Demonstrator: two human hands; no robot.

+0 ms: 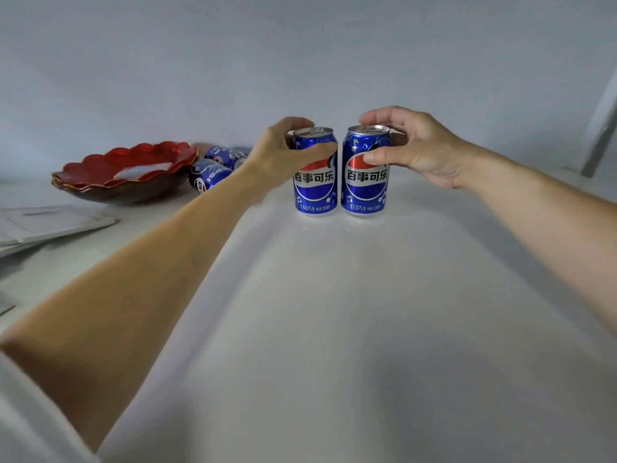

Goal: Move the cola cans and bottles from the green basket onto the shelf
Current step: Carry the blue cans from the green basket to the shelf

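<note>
Two blue cola cans stand upright side by side on the white shelf (334,312), labels facing me. My left hand (277,158) grips the left can (315,192) near its top, thumb across the front. My right hand (410,145) grips the right can (365,192) the same way, fingers curled over the rim. Two more blue cans (208,173) lie on their sides behind my left forearm, beside the bowl. The green basket is out of view.
A red scalloped bowl (123,175) sits at the left of the shelf. Flat white sheets or trays (50,223) lie at the left edge. A white wall closes the back, and a grey upright post (601,128) stands at the far right.
</note>
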